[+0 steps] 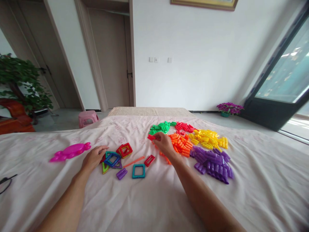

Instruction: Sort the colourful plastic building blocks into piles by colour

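Observation:
My right hand (164, 143) pinches a small red plastic building piece (151, 137) just left of the orange pieces (180, 144). My left hand (94, 156) rests beside a loose heap of magnetic tiles, its fingers stretched toward them and partly hidden. A blue square tile (112, 153) lies on top of this heap, and a red square tile (124, 150) overlaps a yellow one behind it. In front lie a teal square tile (138, 165), a red rectangular tile (149, 160), a purple piece (121, 174) and a thin orange stick (134, 161).
Sorted piles of green (159, 128), red (185, 127), yellow (208, 138) and purple pieces (213, 163) ring the orange ones. A magenta candy-shaped object (72, 151) is at left on the cloth-covered surface (135, 206). Glasses (7, 182) show at the left edge.

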